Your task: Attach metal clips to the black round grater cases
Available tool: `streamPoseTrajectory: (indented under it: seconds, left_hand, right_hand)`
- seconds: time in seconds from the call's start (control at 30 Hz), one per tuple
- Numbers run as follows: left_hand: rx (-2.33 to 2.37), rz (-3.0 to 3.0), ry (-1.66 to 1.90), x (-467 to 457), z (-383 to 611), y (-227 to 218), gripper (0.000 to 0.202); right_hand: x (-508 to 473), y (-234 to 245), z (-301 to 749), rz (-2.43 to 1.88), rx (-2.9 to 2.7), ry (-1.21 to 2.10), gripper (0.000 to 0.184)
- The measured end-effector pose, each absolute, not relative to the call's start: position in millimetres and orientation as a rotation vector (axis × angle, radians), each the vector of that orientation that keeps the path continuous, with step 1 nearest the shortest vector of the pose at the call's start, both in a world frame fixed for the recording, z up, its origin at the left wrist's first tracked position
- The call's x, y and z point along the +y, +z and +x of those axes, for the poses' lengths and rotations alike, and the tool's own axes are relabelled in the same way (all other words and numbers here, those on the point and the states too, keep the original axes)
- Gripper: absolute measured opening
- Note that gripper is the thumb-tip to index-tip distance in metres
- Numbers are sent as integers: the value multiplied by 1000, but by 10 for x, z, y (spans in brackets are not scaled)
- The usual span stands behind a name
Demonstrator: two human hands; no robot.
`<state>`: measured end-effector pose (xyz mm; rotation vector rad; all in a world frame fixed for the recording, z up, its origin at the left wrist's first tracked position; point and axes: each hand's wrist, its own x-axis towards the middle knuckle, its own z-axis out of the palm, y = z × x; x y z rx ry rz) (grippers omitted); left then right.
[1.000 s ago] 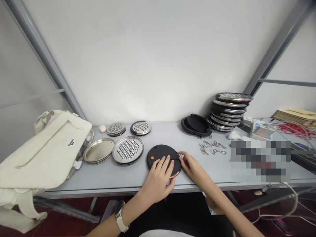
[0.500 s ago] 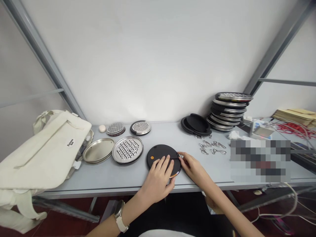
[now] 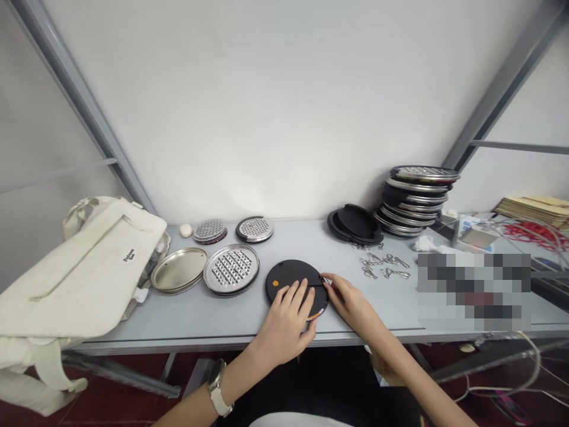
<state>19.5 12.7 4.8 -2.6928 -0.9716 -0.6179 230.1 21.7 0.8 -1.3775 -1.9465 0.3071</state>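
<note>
A round black disc (image 3: 288,273) with an orange dot lies near the table's front edge; it looks like a grater's plastic back. My left hand (image 3: 287,323) holds it down, fingers across its top and thumb at the near rim. At the disc's right edge, my right hand (image 3: 349,302) pinches a small metal clip by a slot; the fingers partly hide it. Loose metal clips (image 3: 384,261) are scattered to the right. Left of the disc are a round grater plate (image 3: 232,268) and a stack of plain metal discs (image 3: 179,268).
Behind are two smaller perforated graters (image 3: 255,228) and black plastic covers (image 3: 355,222). A tall stack of graters (image 3: 415,201) stands at the back right, near red cords (image 3: 531,234). A cream bag (image 3: 84,273) fills the left end. A pixelated patch hides part of the right side.
The view has shifted slightly, moving everything a little to the right in the picture. Both hands keep the same hold on the disc and at its edge.
</note>
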Motion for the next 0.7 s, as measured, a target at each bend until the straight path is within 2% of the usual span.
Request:
streamPoseTrajectory:
  seconds: [0.7]
  left_hand:
    - [-977,-2698,-619,123,199,58,54]
  right_hand:
    - [211,13,2292,-1393,-1938,330,27]
